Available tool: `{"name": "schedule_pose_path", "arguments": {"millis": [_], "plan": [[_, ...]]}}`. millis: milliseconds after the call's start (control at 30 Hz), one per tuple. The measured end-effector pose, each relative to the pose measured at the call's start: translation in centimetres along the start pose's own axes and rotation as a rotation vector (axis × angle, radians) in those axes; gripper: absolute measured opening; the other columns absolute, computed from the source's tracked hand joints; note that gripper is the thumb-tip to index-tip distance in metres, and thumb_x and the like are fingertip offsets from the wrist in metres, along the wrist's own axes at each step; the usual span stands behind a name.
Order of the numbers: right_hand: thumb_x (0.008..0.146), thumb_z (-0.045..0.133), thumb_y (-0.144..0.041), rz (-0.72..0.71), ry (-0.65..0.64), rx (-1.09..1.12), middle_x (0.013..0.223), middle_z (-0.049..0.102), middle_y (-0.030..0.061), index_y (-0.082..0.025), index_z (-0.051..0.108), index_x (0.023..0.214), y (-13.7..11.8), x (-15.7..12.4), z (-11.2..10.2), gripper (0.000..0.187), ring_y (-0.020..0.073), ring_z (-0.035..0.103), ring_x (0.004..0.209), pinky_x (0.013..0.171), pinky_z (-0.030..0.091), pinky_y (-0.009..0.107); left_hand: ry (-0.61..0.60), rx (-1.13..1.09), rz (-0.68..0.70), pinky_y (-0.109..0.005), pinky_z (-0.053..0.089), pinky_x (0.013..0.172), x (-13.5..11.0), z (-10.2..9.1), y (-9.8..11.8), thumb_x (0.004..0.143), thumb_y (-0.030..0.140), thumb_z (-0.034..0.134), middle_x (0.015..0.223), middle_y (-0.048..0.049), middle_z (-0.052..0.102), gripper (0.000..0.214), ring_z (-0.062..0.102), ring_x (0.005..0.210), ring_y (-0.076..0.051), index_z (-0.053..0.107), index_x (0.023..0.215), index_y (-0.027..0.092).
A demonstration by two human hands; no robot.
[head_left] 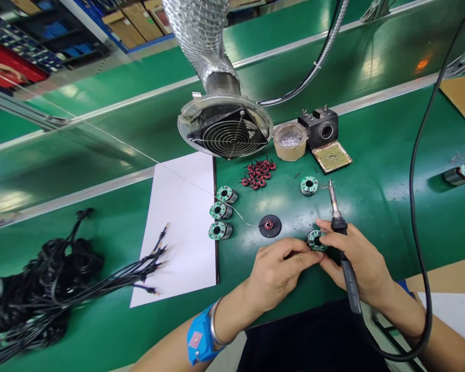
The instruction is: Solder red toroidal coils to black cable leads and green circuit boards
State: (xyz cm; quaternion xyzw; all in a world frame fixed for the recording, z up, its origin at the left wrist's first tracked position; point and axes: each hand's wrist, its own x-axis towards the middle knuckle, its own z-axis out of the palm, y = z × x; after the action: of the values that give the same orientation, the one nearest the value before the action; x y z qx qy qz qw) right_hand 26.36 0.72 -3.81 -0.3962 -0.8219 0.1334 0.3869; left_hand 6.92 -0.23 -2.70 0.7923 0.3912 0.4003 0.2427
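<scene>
My right hand (pixel 362 261) is closed around a soldering iron (pixel 349 281), its tip pointing away from me. The same hand's thumb and fingertips also grip a motor part with a green ring-shaped circuit board (pixel 316 241). At that part's near left edge, my left hand (pixel 281 266) pinches with thumb and forefinger; a thin wire shows beside them. A similar motor part (pixel 309 185) stands beyond, beside loose thin wires. To the left, a small red-wound ring coil (pixel 268 225) rests on a black disc (pixel 270 232), and a strand of solder wire reaches it.
Three motor parts (pixel 220 210) line the edge of a white sheet (pixel 182 217). Red coils (pixel 258 174) are heaped below a fume extractor (pixel 227 129). Behind are a solder pot (pixel 290 140) and iron stand (pixel 325 132). Black cables (pixel 50 284) lie left; the iron's cord (pixel 413 206) loops right.
</scene>
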Motion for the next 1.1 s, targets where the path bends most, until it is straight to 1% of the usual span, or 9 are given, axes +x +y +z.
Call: {"name": "schedule_pose_path", "arguments": {"millis": [67, 233, 367, 500, 600, 700, 833, 933, 1100], "plan": [[0.084, 0.06, -0.006, 0.025, 0.0, 0.008, 0.118, 0.067, 0.0137, -0.019, 0.052, 0.112, -0.2, 0.1, 0.0, 0.031, 0.0228, 0.067, 0.103, 0.084, 0.058, 0.04, 0.009, 0.15, 0.065, -0.02, 0.058, 0.066, -0.1, 0.0, -0.2, 0.09, 0.005, 0.057, 0.089, -0.0036, 0.074, 0.028, 0.07, 0.074, -0.013, 0.066, 0.112, 0.021], [0.081, 0.057, -0.011, 0.098, 0.007, 0.143, 0.118, 0.066, 0.0144, -0.017, 0.05, 0.114, -1.5, 1.2, -0.4, 0.034, 0.024, 0.065, 0.107, 0.088, 0.056, 0.043, 0.057, 0.201, -0.002, -0.023, 0.06, 0.072, -0.4, 0.2, -0.3, 0.091, 0.015, 0.062, 0.086, -0.0013, 0.076, 0.037, 0.073, 0.073, -0.014, 0.05, 0.125, 0.022], [0.085, 0.055, -0.01, 0.119, 0.065, 0.111, 0.111, 0.069, 0.0106, -0.02, 0.051, 0.11, -2.1, 1.9, 0.0, 0.028, 0.0221, 0.065, 0.107, 0.089, 0.056, 0.041, 0.057, 0.05, -0.077, -0.023, 0.061, 0.073, -0.5, 0.3, -0.3, 0.089, 0.012, 0.062, 0.084, 0.0006, 0.074, 0.048, 0.073, 0.072, -0.013, 0.041, 0.131, 0.024], [0.086, 0.055, -0.009, 0.093, 0.072, 0.097, 0.113, 0.07, 0.0104, -0.02, 0.053, 0.109, -1.7, 1.8, 0.1, 0.025, 0.0221, 0.066, 0.108, 0.092, 0.055, 0.041, 0.052, -0.182, -0.192, -0.02, 0.061, 0.07, -0.6, 0.4, -0.2, 0.087, 0.007, 0.058, 0.085, 0.0001, 0.073, 0.047, 0.073, 0.073, -0.011, 0.041, 0.128, 0.023], [0.086, 0.054, -0.005, 0.115, 0.073, 0.108, 0.117, 0.068, 0.0084, -0.021, 0.056, 0.118, -1.6, 1.0, -1.5, 0.036, 0.0208, 0.066, 0.105, 0.089, 0.056, 0.037, 0.064, -0.114, -0.203, -0.019, 0.061, 0.069, -0.6, 0.3, 0.0, 0.086, 0.008, 0.061, 0.084, 0.0007, 0.074, 0.042, 0.073, 0.071, -0.011, 0.042, 0.121, 0.023], [0.087, 0.055, -0.006, 0.109, 0.02, 0.104, 0.106, 0.068, 0.0068, -0.022, 0.052, 0.136, -2.0, 0.0, -4.5, 0.052, 0.0182, 0.067, 0.088, 0.073, 0.057, 0.031, 0.061, -0.003, -0.183, -0.021, 0.061, 0.069, -0.6, 0.2, 0.2, 0.086, 0.011, 0.063, 0.085, 0.0008, 0.075, 0.039, 0.074, 0.073, -0.013, 0.044, 0.116, 0.024], [0.085, 0.055, -0.013, 0.044, -0.111, 0.028, 0.093, 0.067, 0.0067, -0.02, 0.059, 0.129, -2.6, -0.9, -7.8, 0.045, 0.019, 0.066, 0.081, 0.062, 0.054, 0.029, 0.066, 0.043, -0.165, -0.019, 0.059, 0.067, -0.6, 0.2, 0.2, 0.083, 0.01, 0.063, 0.085, 0.001, 0.074, 0.034, 0.074, 0.072, -0.012, 0.048, 0.111, 0.024], [0.082, 0.055, -0.016, 0.001, -0.158, 0.04, 0.088, 0.07, 0.0066, -0.018, 0.062, 0.117, -2.9, -0.9, -8.3, 0.035, 0.0213, 0.068, 0.081, 0.064, 0.056, 0.031, 0.074, 0.059, -0.131, -0.018, 0.059, 0.069, -0.6, 0.3, 0.1, 0.082, 0.008, 0.063, 0.085, 0.0008, 0.074, 0.034, 0.074, 0.073, -0.011, 0.05, 0.109, 0.023], [0.08, 0.052, -0.01, 0.084, -0.144, 0.102, 0.082, 0.069, 0.0041, -0.019, 0.063, 0.107, -3.0, -0.6, -7.2, 0.031, 0.0181, 0.067, 0.073, 0.065, 0.056, 0.03, 0.064, 0.074, -0.115, -0.02, 0.059, 0.068, -0.6, 0.2, 0.1, 0.082, 0.008, 0.063, 0.084, 0.0013, 0.074, 0.031, 0.073, 0.069, -0.012, 0.052, 0.106, 0.023]]}}
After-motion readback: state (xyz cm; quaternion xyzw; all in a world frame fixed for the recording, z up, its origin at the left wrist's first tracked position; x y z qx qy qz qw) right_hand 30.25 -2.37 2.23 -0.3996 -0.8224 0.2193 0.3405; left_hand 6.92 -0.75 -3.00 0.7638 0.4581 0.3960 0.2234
